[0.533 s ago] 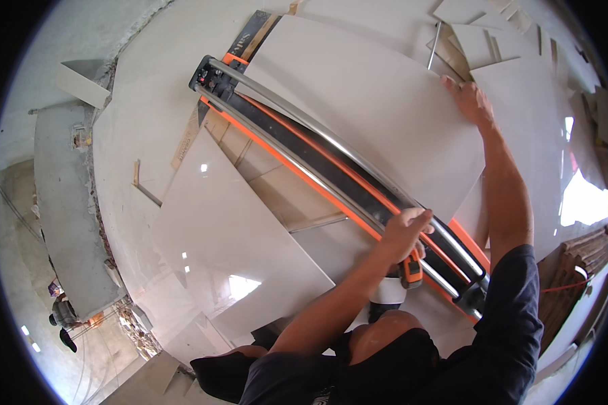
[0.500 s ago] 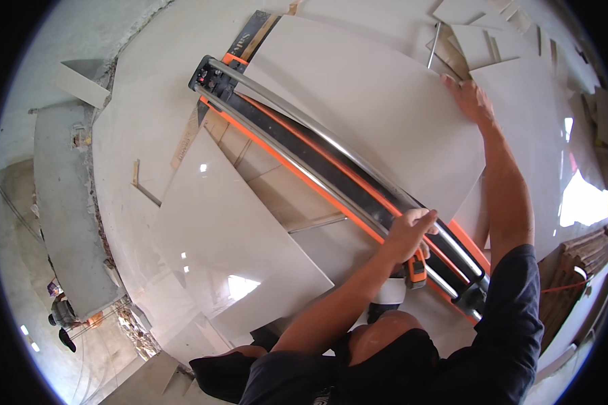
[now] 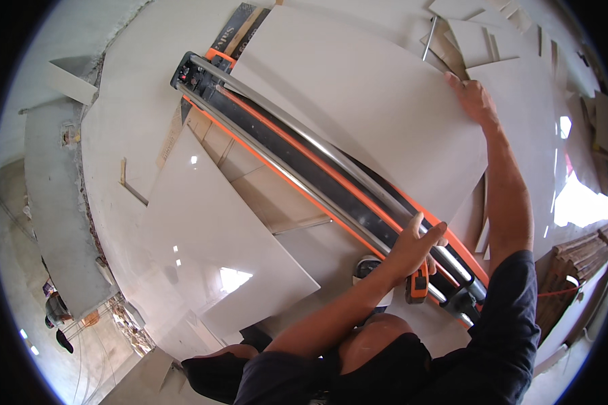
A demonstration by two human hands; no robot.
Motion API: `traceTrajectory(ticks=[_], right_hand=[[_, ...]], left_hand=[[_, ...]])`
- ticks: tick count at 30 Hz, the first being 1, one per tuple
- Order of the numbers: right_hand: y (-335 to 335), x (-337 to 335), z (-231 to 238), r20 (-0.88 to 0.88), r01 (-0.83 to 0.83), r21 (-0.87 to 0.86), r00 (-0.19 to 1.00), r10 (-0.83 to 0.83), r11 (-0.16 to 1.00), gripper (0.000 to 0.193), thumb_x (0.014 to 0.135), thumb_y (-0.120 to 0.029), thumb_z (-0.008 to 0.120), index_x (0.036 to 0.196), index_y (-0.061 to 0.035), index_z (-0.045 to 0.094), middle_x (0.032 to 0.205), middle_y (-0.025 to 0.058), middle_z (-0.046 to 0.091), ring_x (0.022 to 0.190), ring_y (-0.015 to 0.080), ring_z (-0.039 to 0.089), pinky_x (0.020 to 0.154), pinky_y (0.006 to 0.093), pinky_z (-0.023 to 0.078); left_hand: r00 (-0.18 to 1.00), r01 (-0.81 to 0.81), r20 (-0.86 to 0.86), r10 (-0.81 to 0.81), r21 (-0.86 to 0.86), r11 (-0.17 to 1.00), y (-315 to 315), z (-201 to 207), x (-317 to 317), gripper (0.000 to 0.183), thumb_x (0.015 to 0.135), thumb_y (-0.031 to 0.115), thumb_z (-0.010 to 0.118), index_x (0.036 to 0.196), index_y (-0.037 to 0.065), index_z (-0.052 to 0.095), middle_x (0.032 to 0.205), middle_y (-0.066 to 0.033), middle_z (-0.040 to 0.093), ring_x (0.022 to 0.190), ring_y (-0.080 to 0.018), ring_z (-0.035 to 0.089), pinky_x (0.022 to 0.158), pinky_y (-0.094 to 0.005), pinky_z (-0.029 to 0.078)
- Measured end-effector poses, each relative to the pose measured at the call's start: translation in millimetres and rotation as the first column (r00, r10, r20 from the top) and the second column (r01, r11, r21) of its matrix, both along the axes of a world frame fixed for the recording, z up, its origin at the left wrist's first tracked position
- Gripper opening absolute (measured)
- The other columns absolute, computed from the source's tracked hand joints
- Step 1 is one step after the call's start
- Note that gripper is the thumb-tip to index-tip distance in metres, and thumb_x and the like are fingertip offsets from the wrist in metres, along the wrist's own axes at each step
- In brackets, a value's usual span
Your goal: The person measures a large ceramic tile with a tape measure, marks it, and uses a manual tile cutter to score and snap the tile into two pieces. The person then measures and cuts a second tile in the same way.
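A long tile cutter [image 3: 287, 147] with a black bed, orange edges and twin metal rails lies diagonally on the floor. A large pale tile [image 3: 358, 94] rests against its far side, partly under the rails. My right hand [image 3: 476, 101] grips this tile's far right edge, fingertips curled at the rim. Over the cutter's near end is my left hand [image 3: 417, 248], its thumb and index finger apart above the rail. An orange and black tape measure [image 3: 417, 286] hangs below that palm, seemingly held by the lower fingers, which are mostly hidden.
Another glossy tile [image 3: 230, 236] lies on the cutter's near left side. Tile offcuts [image 3: 473, 42] are piled at the far right, and stacked brown boards [image 3: 574, 266] stand at right. My shoe [image 3: 366, 265] is beside the cutter. Another person [image 3: 57, 309] is at the far left.
My left hand has shifted slightly nearer along the cutter, and its thumb and index finger have spread. My right hand stays at the tile's edge. The view has shifted slightly.
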State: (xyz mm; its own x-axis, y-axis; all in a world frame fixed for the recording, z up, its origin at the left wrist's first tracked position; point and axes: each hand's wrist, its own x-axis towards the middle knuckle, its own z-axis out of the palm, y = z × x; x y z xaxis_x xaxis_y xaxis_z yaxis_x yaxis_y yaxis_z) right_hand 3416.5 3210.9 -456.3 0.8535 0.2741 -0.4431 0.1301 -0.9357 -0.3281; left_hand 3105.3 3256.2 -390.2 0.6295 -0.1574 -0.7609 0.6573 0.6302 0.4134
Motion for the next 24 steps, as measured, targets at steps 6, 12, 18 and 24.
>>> traceTrajectory(ticks=[6, 12, 18, 24], right_hand=[[-13.1, 10.7, -16.5, 0.131, -0.034, -0.05, 0.991, 0.04, 0.998, 0.079, 0.082, -0.073, 0.039, 0.092, 0.0004, 0.066, 0.094, 0.0196, 0.065, 0.092, 0.033, 0.062, 0.082, 0.0424, 0.047], [-39.0, 1.0, 11.2, -0.009, 0.004, -0.005, 1.0, -0.004, 1.0, 0.073, 0.085, -0.068, 0.038, 0.097, -0.0027, 0.068, 0.101, 0.0202, 0.065, 0.098, 0.0343, 0.06, 0.087, 0.0413, 0.045], [-108.5, -24.2, 36.4, 0.032, 0.289, 0.052, 0.956, -0.291, 0.956, 0.067, 0.084, -0.064, 0.043, 0.099, -0.0037, 0.068, 0.096, 0.0193, 0.066, 0.096, 0.033, 0.061, 0.085, 0.04, 0.045], [-243.9, -54.4, 33.3, 0.275, 0.582, 0.091, 0.765, -0.582, 0.808, 0.072, 0.085, -0.065, 0.041, 0.1, 0.0008, 0.066, 0.094, 0.0232, 0.065, 0.095, 0.0347, 0.06, 0.087, 0.0414, 0.042]], left_hand=[[0.99, -0.053, -0.13, 0.054, 0.008, 0.999, -8.7, -10.0, 21.6, 0.102, 0.082, 0.046, 0.065, 0.136, -0.014, 0.001, 0.104, -0.0279, 0.06, 0.046, -0.0152, 0.056, 0.043, -0.026, 0.048], [0.996, -0.067, -0.063, 0.066, -0.007, 0.998, -12.7, -31.0, 26.8, 0.065, 0.086, 0.043, 0.062, 0.121, -0.003, 0.032, 0.086, -0.0181, 0.061, 0.046, -0.0143, 0.056, 0.043, -0.0264, 0.048], [0.975, 0.163, 0.155, -0.161, -0.003, 0.987, -25.3, -27.3, 15.8, 0.058, 0.087, 0.045, 0.059, 0.116, -0.003, 0.043, 0.087, -0.0181, 0.059, 0.046, -0.0132, 0.054, 0.044, -0.0228, 0.044], [0.868, 0.411, 0.274, -0.413, 0.07, 0.909, -40.5, -30.0, 51.7, 0.061, 0.085, 0.043, 0.062, 0.113, -0.009, 0.047, 0.084, -0.018, 0.06, 0.045, -0.0116, 0.053, 0.04, -0.0231, 0.043]])
